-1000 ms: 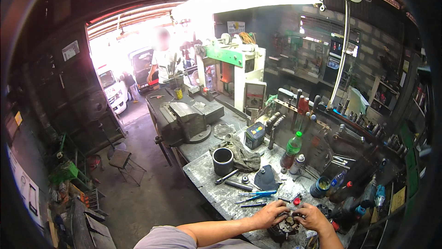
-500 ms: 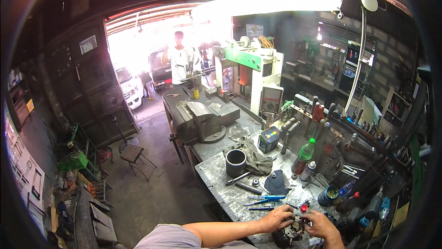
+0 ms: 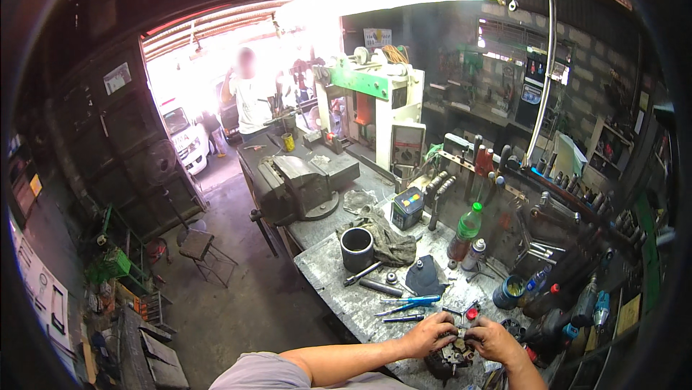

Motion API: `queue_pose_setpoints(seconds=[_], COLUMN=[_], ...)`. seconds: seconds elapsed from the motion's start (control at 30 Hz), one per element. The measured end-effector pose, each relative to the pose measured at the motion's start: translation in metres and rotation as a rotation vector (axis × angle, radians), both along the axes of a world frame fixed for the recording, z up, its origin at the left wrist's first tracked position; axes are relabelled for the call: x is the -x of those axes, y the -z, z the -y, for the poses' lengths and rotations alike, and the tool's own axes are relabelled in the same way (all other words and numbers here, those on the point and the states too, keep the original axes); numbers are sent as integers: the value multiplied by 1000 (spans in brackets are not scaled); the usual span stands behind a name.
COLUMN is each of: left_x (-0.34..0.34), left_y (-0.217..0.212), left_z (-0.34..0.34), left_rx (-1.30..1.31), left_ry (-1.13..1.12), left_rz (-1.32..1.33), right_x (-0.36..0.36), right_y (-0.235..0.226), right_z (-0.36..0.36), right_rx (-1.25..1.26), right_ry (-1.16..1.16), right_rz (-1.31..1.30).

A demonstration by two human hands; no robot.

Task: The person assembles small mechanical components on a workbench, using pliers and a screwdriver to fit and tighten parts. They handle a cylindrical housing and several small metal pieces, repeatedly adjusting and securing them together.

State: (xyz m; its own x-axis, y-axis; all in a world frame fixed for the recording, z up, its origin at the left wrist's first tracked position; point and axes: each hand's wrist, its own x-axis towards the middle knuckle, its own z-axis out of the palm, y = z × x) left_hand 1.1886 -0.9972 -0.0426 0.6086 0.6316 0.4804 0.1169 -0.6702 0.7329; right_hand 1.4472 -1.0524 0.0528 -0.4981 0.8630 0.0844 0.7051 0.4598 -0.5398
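At the near edge of the metal workbench (image 3: 328, 275), a round, dark metal machine part (image 3: 448, 367) with pale fittings on top lies under my hands. My left hand (image 3: 431, 335) rests over its left side, fingers bent and thumb pressed in. My right hand (image 3: 494, 340) curls in from the right, fingertips pinched just above the part. Whatever sits between the fingertips is too small to make out. A small red cap (image 3: 472, 314) is just beyond my fingers. Blue-handled pliers (image 3: 418, 300) and a dark pen-like tool (image 3: 404, 318) lie to the left.
Further back stand a dark metal cylinder (image 3: 356, 249), a rag (image 3: 393, 244), a green-capped bottle (image 3: 468, 228) and a spray can (image 3: 474, 254). A large vise (image 3: 299, 184) is mounted beyond. Tools crowd the right side. A person (image 3: 252, 105) stands near the bright doorway.
The whole view has shifted slightly. My right hand has come up and its fingertips are closer to my left hand's. The person by the doorway has changed posture, an arm now over the far bench.
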Motion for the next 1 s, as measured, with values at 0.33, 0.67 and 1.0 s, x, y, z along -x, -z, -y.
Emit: queue_pose_setpoints(seconds=[0.33, 0.67, 1.0], left_x=[1, 4, 8], left_y=[-2, -8, -19], left_z=[0, 0, -10], left_rx=[26, 19, 150], left_ry=[5, 16, 71], left_rz=[12, 6, -66], right_x=[7, 7, 10], right_y=[-10, -7, -8], right_z=[8, 8, 12], right_rx=[-50, -91, -101], right_ry=[33, 1, 22], right_rz=[149, 150, 106])
